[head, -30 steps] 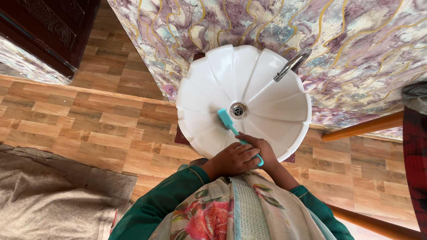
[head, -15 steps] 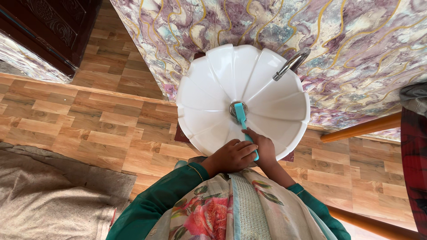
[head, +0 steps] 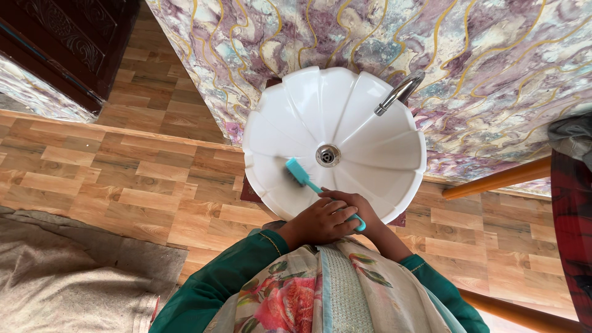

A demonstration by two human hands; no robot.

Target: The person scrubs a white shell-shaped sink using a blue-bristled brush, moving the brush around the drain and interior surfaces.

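Note:
A white scalloped sink basin [head: 280, 105] hangs on a marbled purple and gold wall, with a metal drain [head: 328, 155] at its centre and a chrome tap [head: 398, 92] at its upper right. A teal brush [head: 297, 171] lies with its head on the basin's inner slope, just left of and below the drain. My left hand [head: 316, 223] and my right hand [head: 362, 209] are both closed around the brush's handle at the basin's near rim, the left overlapping the right. Green sleeves and a floral scarf fill the bottom of the view.
Wood-pattern flooring [head: 123, 185] runs under and left of the basin. A grey cloth [head: 68, 277] lies at lower left. A dark carved wooden door [head: 68, 37] stands at upper left. Two orange wooden poles [head: 499, 179] and dark red fabric [head: 570, 234] are at right.
The brush head swept from left of the drain onto the drain, then back down to the left slope. Both hands stayed on the handle.

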